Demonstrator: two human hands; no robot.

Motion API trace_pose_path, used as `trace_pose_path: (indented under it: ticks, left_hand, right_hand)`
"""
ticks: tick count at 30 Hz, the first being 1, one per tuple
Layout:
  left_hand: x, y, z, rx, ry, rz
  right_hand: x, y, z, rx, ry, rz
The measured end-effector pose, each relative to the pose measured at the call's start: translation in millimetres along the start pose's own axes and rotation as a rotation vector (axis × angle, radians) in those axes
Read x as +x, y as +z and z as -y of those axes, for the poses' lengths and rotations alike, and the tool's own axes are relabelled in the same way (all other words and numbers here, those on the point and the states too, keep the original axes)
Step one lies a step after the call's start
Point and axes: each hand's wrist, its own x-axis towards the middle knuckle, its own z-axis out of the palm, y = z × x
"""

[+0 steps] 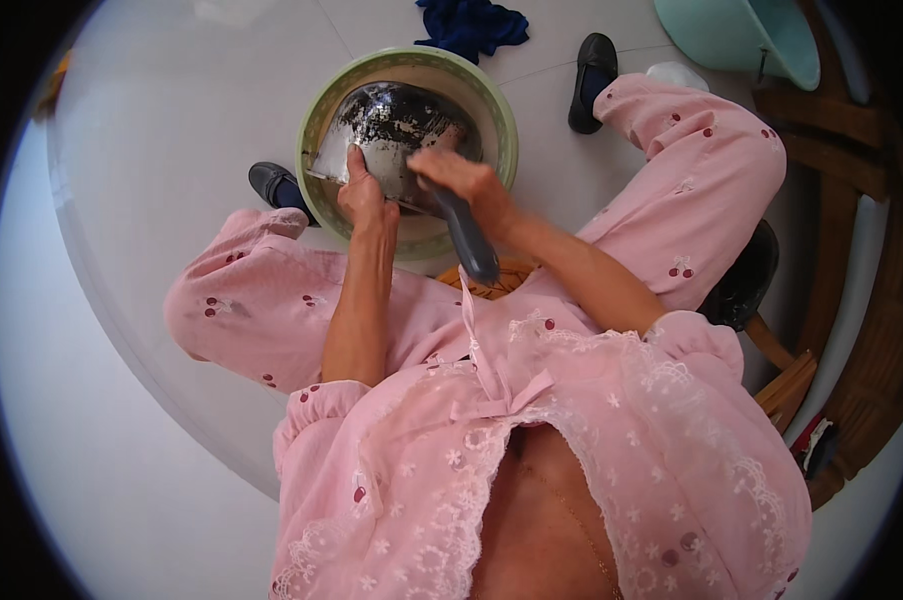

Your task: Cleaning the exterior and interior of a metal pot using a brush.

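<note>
A metal pan (391, 124) lies tilted in a green plastic basin (508, 142), its scorched outer side facing up. Black burnt patches cover much of that side, with bare silvery metal around them. My left hand (363, 193) grips the pan's near rim, thumb laid on the outer surface. My right hand (455, 171) is bent over the pan's side, slightly blurred; whether anything is inside its fingers cannot be seen. The pan's dark grey handle (470, 238) points towards me, just below my right hand.
A dark blue cloth (470, 26) lies on the tiled floor behind the basin. At the upper right stands a light turquoise tub (736, 41) beside wooden furniture (834, 150). My feet in black shoes (595, 75) flank the basin. A patterned orange-brown surface (500, 276) shows between my legs.
</note>
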Motion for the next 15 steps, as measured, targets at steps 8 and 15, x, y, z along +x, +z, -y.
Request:
trace_pose_path:
  ticks: [8,15]
  left_hand:
    - [1.9,0.0,4.5,0.013,0.029,-0.033]
    - [4.2,0.2,7.2,-0.002,0.037,-0.027]
  right_hand:
    - [-8.9,3.2,0.9,-0.046,-0.009,0.023]
    - [-6.8,-0.5,5.6,0.002,0.040,0.085]
